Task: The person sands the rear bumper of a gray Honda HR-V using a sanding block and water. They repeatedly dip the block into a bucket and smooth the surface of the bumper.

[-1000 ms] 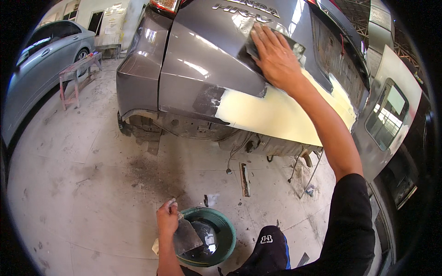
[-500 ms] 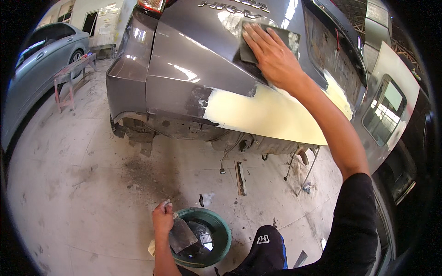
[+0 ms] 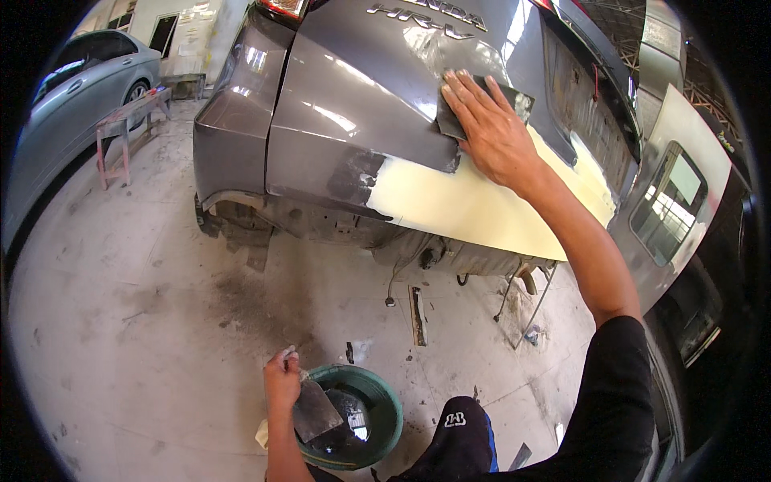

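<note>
My right hand [image 3: 498, 145] lies with fingers stretched over a dark sheet of sandpaper [image 3: 451, 119], pressing it to the grey car tailgate [image 3: 345, 100]. Just below is a pale yellow patch of filler [image 3: 450, 199] along the panel's lower part. Low down, my left hand [image 3: 281, 381] is closed at the left rim of a green basin [image 3: 392, 418] holding dark water. A small whitish bit shows at its fingertips, too small to name. Beside that hand, a dark grey flat sheet [image 3: 317, 412] slants over the basin; whether the fingers hold it is unclear.
Wires and a thin rod [image 3: 536, 305] hang under the car's bare lower edge. A narrow strip [image 3: 418, 316] lies on the dusty floor. At left stand a worn bench [image 3: 120, 128] and a silver car [image 3: 88, 96]; a loose door panel [image 3: 683, 201] leans at right.
My right hand and the sandpaper have slid down and slightly right over the tailgate. The view has shifted a little. My left hand stays by the basin.
</note>
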`<state>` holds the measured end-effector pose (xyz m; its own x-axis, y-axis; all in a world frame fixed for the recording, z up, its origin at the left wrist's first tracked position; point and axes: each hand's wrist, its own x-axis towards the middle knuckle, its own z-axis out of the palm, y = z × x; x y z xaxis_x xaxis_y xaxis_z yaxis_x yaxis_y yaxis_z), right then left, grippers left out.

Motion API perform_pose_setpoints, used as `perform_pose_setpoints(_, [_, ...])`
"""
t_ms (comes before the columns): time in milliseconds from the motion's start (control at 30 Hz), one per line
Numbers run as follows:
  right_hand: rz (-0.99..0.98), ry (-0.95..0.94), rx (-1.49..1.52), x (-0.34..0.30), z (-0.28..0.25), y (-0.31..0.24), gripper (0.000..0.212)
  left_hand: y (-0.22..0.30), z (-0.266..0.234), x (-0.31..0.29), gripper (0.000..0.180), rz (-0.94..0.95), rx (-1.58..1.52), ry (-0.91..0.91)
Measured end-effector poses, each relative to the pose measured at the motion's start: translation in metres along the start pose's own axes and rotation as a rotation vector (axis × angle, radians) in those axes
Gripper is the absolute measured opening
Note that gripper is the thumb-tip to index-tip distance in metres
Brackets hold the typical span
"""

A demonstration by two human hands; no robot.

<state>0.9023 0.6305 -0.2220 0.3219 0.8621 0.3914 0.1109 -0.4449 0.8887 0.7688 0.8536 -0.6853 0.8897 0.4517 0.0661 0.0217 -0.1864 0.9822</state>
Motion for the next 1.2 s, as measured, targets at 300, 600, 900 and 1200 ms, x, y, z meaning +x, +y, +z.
perform_pose_setpoints(300, [-0.027, 0.037, 0.101, 0.000, 0.003, -0.005, 0.071, 0.015, 0.006, -0.007, 0.027, 0.025, 0.020, -0.014])
perform_pose_setpoints(600, [-0.035, 0.135, 0.145, 0.025, 0.010, -0.012, 0.065, 0.004, 0.001, -0.003, 0.028, -0.027, 0.062, -0.020])
perform_pose_setpoints(900, [-0.005, 0.143, 0.111, 0.050, 0.010, -0.013, 0.065, -0.013, 0.002, 0.002, 0.027, 0.012, 0.042, 0.013])
perform_pose_setpoints(1200, [-0.007, 0.130, 0.045, 0.035, 0.007, 0.009, 0.057, -0.009, -0.001, 0.000, 0.028, 0.082, 0.001, 0.039])
